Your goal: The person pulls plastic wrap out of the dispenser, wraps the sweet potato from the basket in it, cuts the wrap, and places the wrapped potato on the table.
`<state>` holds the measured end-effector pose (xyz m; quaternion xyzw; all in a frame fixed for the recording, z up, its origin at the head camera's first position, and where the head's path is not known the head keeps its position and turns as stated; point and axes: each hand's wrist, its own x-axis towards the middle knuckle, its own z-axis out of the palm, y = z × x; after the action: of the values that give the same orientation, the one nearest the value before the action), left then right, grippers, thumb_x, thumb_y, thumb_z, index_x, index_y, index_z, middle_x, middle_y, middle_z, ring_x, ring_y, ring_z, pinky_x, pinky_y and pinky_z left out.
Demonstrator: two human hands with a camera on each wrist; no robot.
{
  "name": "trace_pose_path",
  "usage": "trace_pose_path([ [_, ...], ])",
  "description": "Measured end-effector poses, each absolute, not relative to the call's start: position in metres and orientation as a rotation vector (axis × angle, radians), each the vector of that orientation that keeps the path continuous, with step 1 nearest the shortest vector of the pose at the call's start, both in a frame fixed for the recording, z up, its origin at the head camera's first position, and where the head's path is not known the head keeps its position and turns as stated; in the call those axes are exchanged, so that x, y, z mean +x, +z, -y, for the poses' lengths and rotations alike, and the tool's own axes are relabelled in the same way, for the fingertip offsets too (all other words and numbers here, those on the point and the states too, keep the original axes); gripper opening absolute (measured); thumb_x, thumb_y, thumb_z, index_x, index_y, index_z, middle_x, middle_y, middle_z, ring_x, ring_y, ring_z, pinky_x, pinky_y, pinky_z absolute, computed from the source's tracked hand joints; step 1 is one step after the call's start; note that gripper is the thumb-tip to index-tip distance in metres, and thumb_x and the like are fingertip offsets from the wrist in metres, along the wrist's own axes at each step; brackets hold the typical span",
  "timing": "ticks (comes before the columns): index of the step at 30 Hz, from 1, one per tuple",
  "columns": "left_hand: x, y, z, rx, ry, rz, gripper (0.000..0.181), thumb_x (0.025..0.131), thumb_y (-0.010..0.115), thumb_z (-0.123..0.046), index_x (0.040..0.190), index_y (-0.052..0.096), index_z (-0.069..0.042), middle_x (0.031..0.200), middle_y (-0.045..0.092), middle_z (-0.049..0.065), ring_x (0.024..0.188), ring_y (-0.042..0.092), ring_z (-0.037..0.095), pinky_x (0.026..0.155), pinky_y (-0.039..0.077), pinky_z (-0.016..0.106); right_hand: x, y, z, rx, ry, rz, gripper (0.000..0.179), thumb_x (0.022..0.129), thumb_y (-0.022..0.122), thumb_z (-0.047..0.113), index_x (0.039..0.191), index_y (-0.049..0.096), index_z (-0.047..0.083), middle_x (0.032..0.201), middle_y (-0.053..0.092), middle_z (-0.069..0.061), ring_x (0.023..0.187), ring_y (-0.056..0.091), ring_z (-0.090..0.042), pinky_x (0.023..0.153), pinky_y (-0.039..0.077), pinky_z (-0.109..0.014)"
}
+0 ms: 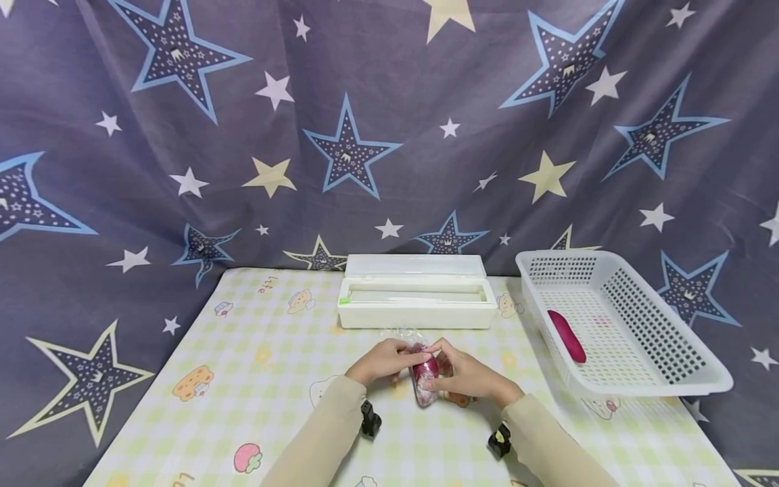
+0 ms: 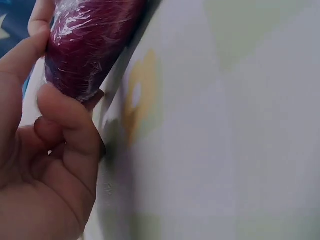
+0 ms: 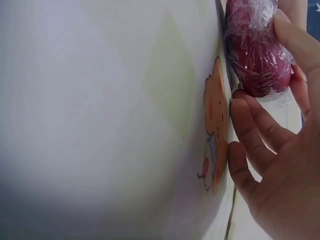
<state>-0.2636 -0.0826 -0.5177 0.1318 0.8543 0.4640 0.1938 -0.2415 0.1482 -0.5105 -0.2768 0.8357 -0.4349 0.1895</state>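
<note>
A purplish-red oblong thing, shaped like a sweet potato and wrapped in wrinkled clear cling film [image 1: 428, 369], lies at the table's front middle between both hands. My left hand [image 1: 386, 358] holds its far end, fingers across the top. From the other side my right hand [image 1: 471, 373] grips it, thumb against the near part and index finger at the far end. In the left wrist view the film [image 2: 82, 45] clings tightly with shiny creases. The right wrist view shows film bunched on the wrapped thing [image 3: 257, 55]. Behind the hands stands a white cling film dispenser [image 1: 416, 316], lid raised.
To the right stands a white perforated plastic basket [image 1: 654, 390] with an unwrapped magenta oblong piece [image 1: 567, 336] inside. A checked, cartoon-printed cloth [image 1: 274, 379] covers the table. A star-patterned curtain [image 1: 389, 122] hangs directly behind it.
</note>
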Motion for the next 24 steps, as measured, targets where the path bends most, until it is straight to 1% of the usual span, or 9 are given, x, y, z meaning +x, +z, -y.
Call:
trace_pose_path([
  [2,-0.2653,-0.52,0.0822,0.366,1.363,-2.338,0.044,0.089,0.069,-0.058,0.083,0.062,-0.015,0.057,0.045,-0.004,0.047,0.047,0.012,0.053,0.046,0.027,-0.2413,-0.5109,-0.1483,-0.778,-1.232,-2.34,0.045,0.093,0.074,0.034,0.125,0.045,0.022,0.101,0.06,-0.005,0.089,0.057,-0.022,0.076,0.048,-0.038],
  [4,-0.2659,-0.5218,0.0821,0.368,1.437,-2.284,0.04,0.089,0.072,-0.053,0.091,0.064,-0.014,0.062,0.043,-0.004,0.049,0.047,0.012,0.052,0.045,0.025,-0.2414,-0.5116,-0.1482,-0.779,-1.236,-2.333,0.045,0.093,0.073,0.034,0.127,0.045,0.023,0.102,0.06,-0.005,0.089,0.057,-0.023,0.077,0.049,-0.039],
  [8,-0.265,-0.5246,0.0813,0.337,1.565,-2.21,0.039,0.089,0.076,-0.045,0.101,0.062,-0.011,0.072,0.042,-0.002,0.056,0.055,0.014,0.058,0.053,0.027,-0.2415,-0.5127,-0.1477,-0.78,-1.231,-2.342,0.045,0.094,0.073,0.034,0.127,0.045,0.023,0.102,0.06,-0.004,0.088,0.058,-0.022,0.077,0.049,-0.039],
  [11,-0.2635,-0.5257,0.0804,0.321,1.592,-2.231,0.039,0.088,0.077,-0.043,0.097,0.06,-0.009,0.075,0.047,0.0,0.062,0.06,0.015,0.063,0.056,0.03,-0.2416,-0.5139,-0.1475,-0.78,-1.228,-2.354,0.045,0.094,0.073,0.035,0.127,0.045,0.023,0.101,0.06,-0.004,0.087,0.059,-0.022,0.076,0.049,-0.04],
  [14,-0.2626,-0.526,0.0799,0.357,1.537,-2.341,0.04,0.09,0.075,-0.045,0.089,0.059,-0.008,0.075,0.052,0.001,0.065,0.059,0.015,0.063,0.053,0.029,-0.2414,-0.5153,-0.1479,-0.772,-1.233,-2.367,0.046,0.094,0.073,0.036,0.126,0.044,0.022,0.102,0.061,-0.004,0.087,0.059,-0.021,0.075,0.05,-0.04],
  [17,-0.2618,-0.5263,0.0793,0.43,1.456,-2.485,0.039,0.091,0.073,-0.046,0.106,0.073,-0.01,0.082,0.053,0.0,0.071,0.053,0.013,0.065,0.049,0.028,-0.2413,-0.517,-0.1488,-0.754,-1.252,-2.373,0.048,0.093,0.074,0.036,0.126,0.043,0.02,0.101,0.061,-0.005,0.085,0.06,-0.021,0.074,0.051,-0.038],
  [20,-0.2597,-0.5255,0.0779,0.543,1.417,-2.607,0.04,0.092,0.073,-0.041,0.122,0.074,-0.015,0.094,0.052,0.0,0.081,0.05,0.015,0.071,0.047,0.03,-0.2415,-0.5182,-0.1497,-0.741,-1.274,-2.367,0.05,0.093,0.074,0.034,0.126,0.041,0.017,0.1,0.06,-0.006,0.079,0.061,-0.02,0.072,0.05,-0.035],
  [21,-0.2588,-0.5255,0.0773,0.576,1.423,-2.63,0.04,0.092,0.073,-0.04,0.123,0.073,-0.016,0.099,0.052,0.0,0.086,0.049,0.014,0.075,0.046,0.031,-0.2416,-0.5184,-0.1498,-0.737,-1.282,-2.364,0.05,0.093,0.075,0.034,0.126,0.041,0.016,0.099,0.06,-0.007,0.077,0.061,-0.02,0.071,0.05,-0.034],
  [24,-0.2566,-0.526,0.0754,0.675,1.46,-2.665,0.033,0.093,0.073,-0.034,0.119,0.075,-0.014,0.108,0.054,-0.001,0.096,0.051,0.016,0.081,0.046,0.033,-0.2416,-0.5184,-0.15,-0.726,-1.293,-2.359,0.05,0.093,0.074,0.033,0.125,0.041,0.015,0.098,0.06,-0.006,0.073,0.061,-0.018,0.068,0.05,-0.032],
])
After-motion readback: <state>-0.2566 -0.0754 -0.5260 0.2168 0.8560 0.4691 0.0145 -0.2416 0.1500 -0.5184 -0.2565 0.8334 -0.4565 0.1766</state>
